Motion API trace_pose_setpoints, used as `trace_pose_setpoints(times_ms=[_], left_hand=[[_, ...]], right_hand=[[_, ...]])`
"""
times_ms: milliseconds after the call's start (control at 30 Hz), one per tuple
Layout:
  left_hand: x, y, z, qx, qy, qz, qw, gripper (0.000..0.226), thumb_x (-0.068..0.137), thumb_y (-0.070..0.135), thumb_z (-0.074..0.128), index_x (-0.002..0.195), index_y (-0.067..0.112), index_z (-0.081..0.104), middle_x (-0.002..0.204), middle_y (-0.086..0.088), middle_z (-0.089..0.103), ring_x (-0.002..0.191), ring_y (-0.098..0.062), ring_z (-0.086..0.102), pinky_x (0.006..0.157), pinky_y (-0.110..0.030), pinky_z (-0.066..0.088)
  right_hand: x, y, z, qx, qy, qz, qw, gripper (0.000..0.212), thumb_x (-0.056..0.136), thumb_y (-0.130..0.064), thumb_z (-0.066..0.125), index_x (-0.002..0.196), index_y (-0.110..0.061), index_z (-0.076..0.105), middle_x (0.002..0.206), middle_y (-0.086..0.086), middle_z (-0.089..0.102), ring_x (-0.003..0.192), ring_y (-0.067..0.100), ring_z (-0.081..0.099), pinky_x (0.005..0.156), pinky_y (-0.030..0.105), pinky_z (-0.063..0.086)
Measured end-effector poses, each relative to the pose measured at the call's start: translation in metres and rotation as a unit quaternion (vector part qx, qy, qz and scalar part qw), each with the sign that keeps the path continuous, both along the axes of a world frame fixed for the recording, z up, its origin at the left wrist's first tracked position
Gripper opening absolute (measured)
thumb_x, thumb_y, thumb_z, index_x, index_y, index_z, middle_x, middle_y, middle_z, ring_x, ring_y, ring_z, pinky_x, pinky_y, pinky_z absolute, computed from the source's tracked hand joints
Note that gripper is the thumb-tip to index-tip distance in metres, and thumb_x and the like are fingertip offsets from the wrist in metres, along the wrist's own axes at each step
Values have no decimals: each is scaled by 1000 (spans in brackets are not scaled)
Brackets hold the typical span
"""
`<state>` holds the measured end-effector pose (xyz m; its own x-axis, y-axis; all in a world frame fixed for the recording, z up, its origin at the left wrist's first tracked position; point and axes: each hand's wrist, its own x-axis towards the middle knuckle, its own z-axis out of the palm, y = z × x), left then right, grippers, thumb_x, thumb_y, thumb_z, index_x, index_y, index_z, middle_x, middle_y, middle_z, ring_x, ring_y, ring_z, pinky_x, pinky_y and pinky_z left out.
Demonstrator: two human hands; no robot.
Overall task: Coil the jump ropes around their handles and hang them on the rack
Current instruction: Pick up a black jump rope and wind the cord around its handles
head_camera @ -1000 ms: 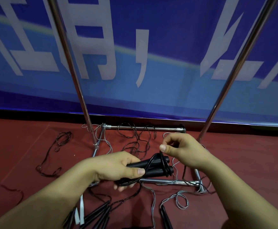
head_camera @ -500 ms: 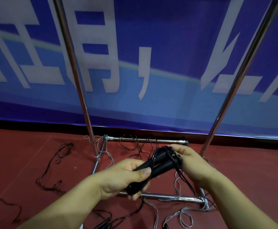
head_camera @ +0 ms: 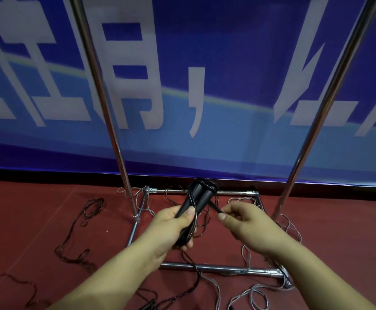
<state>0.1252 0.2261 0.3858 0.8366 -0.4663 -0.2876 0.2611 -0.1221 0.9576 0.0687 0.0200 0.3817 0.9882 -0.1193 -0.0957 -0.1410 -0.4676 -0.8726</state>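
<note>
A red floor (head_camera: 37, 211) is seen, bounded at the back by a dark skirting strip. A chrome rack base (head_camera: 223, 269), a rectangular tube frame, is set directly on it, with two poles rising from its sides. A dark rope (head_camera: 79, 231) is left in loose loops to the left of the frame. Silver ropes (head_camera: 256, 294) are tangled over the front right corner, and thin ropes are strewn inside the frame.

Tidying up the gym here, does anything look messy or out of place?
Yes: loose ropes lie tangled across the red floor and through the rack base, uncoiled rather than hung up.
</note>
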Motion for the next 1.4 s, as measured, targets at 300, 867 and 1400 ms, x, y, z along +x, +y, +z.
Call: trace_pose_setpoints(times_ms=[300, 867, 1400], left_hand=[[19, 12, -9, 93, -62, 68, 991, 23, 102, 25, 59, 87, 8, 64, 59, -5, 56, 49, -20, 58, 46, -27, 45], [29, 14, -30, 277, -211, -8, 937, 23, 96, 38, 63, 78, 22, 63, 53, 7, 56, 53, -24, 67, 66, -49, 60], [4, 6, -23, 260, -247, -244, 901, 14, 97, 35, 63, 89, 25, 62, 60, 5, 57, 50, -13, 61, 54, -25, 48]], right_hand=[[-10, -5, 16, -210, 19, -8, 977, 20, 94, -43, 61, 78, -32, 57, 67, -14, 55, 67, 0, 50, 57, 12, 33], [-15, -7, 21, -189, -20, 2, 982, 13, 91, -35, 67, 82, -27, 63, 60, -18, 57, 59, -3, 51, 55, 11, 37], [-10, -9, 14, -147, -116, -24, 982, 17, 94, -28, 65, 79, -36, 65, 74, -16, 67, 75, 3, 60, 68, 19, 46]])
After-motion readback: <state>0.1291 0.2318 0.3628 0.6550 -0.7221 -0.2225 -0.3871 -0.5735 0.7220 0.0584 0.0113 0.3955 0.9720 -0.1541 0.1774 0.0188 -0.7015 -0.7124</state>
